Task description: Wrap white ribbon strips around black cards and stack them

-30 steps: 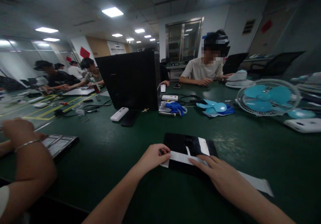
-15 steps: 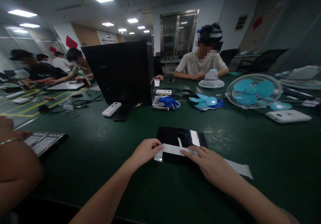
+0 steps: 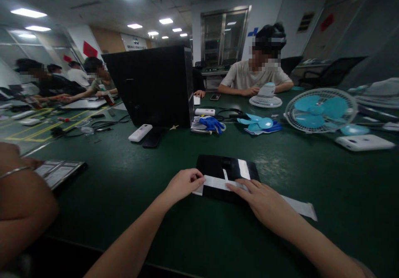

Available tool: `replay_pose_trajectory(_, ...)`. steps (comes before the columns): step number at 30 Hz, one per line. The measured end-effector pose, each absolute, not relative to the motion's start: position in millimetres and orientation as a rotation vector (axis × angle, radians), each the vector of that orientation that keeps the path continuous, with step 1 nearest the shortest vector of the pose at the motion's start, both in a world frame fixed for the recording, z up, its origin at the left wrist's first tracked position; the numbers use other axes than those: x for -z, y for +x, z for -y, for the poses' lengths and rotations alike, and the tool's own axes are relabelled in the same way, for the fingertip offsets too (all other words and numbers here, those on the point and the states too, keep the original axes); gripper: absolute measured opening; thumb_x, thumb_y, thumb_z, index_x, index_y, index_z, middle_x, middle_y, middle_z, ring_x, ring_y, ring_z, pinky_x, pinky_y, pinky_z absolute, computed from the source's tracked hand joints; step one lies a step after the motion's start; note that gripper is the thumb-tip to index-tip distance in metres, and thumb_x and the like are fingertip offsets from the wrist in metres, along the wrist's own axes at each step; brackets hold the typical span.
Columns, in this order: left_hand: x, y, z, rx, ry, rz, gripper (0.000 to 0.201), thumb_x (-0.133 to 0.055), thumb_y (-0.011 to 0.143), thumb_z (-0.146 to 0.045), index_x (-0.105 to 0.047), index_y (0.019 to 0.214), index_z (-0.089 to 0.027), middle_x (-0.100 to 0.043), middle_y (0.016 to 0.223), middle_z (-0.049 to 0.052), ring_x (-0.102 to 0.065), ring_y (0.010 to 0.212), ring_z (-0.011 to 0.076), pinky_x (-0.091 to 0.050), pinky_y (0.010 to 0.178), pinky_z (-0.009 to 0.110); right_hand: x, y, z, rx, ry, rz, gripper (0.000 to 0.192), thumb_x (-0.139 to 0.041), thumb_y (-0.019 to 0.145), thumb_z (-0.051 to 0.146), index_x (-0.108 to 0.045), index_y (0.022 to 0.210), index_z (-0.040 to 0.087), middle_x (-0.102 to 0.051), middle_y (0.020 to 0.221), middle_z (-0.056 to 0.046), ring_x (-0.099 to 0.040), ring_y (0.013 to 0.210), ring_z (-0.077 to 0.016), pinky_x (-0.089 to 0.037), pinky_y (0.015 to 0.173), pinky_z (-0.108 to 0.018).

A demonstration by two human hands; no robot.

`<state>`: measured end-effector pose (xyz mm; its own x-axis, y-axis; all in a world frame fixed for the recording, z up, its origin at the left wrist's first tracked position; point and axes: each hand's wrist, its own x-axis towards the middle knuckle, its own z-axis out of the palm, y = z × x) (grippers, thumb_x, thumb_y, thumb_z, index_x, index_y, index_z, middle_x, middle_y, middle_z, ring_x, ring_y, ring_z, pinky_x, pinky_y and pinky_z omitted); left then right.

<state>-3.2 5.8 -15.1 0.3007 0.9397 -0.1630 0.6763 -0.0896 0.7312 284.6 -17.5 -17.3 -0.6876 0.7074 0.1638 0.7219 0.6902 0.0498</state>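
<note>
Compared with a second ago, more of the folded end (image 3: 198, 190) shows just below my left fingers (image 3: 199, 181), which are pinched on the long, flat, white ribbon-like strip (image 3: 215, 181). Over the last half second, little else has altered: that grip and the strip's lie look the same. My right fingers (image 3: 239, 190) lie spread on the strip; whether they pinch it, I can't tell. Between both sets of fingers, the strip runs across the flat, black, rectangular panel (image 3: 210, 165) on the dark green table (image 3: 187, 236), its far end passing under my right hand and out beyond it. A narrow white tab (image 3: 225, 174) stands just above my right fingertips. I'd judge the strip is being steadied, with the work barely further along.
</note>
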Motion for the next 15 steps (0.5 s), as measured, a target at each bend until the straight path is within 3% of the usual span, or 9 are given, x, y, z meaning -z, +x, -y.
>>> replay_pose_trajectory(15, 7.6, 4.1, -0.5, -0.255, 2.018, -1.644, 0.027, -0.053, 0.088, -0.046, -0.062, 0.102, -0.025, -0.066, 0.078, -0.002, -0.062, 0.068, 0.0149, -0.04, 0.053, 0.024, 23.0, 284.0, 16.7, 0.1, -1.258, 2.834, 0.066, -0.043, 0.086, 0.014, -0.032, 0.146, 0.039, -0.045, 0.139, -0.009, -0.05, 0.117, -0.0315, -0.048, 0.087, -0.052)
